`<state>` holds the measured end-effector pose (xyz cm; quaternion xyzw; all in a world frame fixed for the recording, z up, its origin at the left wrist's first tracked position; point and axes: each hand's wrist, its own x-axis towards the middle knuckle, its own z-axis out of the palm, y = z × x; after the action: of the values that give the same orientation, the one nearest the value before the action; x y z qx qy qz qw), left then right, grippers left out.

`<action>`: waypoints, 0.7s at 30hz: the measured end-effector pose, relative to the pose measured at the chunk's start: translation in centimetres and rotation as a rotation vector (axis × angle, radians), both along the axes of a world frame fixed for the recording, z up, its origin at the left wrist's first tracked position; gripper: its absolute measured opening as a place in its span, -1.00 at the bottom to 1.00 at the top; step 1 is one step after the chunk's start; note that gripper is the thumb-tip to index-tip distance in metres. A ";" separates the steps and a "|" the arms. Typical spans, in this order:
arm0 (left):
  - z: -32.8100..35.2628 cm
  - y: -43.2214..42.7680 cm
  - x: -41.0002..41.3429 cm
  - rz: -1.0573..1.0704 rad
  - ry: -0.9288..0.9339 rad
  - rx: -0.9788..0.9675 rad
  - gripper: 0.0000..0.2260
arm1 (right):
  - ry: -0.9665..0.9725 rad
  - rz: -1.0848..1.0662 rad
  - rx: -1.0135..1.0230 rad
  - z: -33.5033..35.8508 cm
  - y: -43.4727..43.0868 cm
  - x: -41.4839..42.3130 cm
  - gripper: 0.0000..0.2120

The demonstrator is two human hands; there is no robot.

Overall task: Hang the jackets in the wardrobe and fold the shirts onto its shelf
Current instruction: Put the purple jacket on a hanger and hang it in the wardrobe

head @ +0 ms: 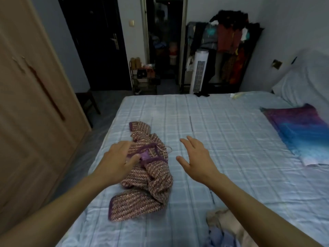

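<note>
At the far left, a tan wardrobe door [26, 107] with a long dark handle. Further back, a dark room door [99, 43] and a low shelf rack [144, 77] with shoes and small things.

On the bed [222, 122], covered in a pale blue checked quilt, near its left edge — a tweed jacket [147, 186], pink and dark woven with purple trim, lying crumpled, one sleeve stretched toward the far side. Above its collar part, the left hand [117, 161]: fingers released and spread, a little blurred, curled round nothing; thumb close against the purple trim, though not possible to tell if really touching. Just right of the jacket and apart from it, the right hand [197, 157], palm down over the bare quilt, fingers loose and nearly straight, holding nothing.

In the background, beyond the far edge of the bed, a white tower fan [198, 72], and beside it a dark clothes rack [229, 41] loaded with hanging garments. Near the lower edge, under the right forearm, a heap of beige and light blue clothes [222, 227]. At the right side of the bed — a folded purple-and-blue cloth [299, 129], and behind it a white pillow [302, 82].
</note>
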<state>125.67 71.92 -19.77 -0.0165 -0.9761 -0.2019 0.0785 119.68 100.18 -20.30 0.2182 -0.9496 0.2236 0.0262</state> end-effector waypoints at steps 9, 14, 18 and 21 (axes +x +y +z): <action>-3.7 0.3 -5.6 -0.020 -0.133 -0.026 -0.44 | -0.097 -0.023 0.001 -4.4 -1.4 -6.7 -0.38; -6.1 -1.4 -9.9 -0.055 -0.170 0.020 -0.54 | -0.144 -0.058 0.019 -6.7 -2.7 -10.2 -0.40; -9.0 -3.3 -14.5 -0.064 -0.208 0.045 -0.55 | -0.207 -0.088 0.072 -9.9 -4.6 -14.1 -0.38; -12.1 -4.5 -18.1 -0.083 -0.241 0.047 -0.53 | -0.258 -0.097 0.079 -12.9 -6.3 -17.2 -0.39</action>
<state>107.56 67.38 -31.82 -0.0309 -0.9719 -0.2283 -0.0474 102.50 93.87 -33.18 0.1422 -0.9626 0.2106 -0.0937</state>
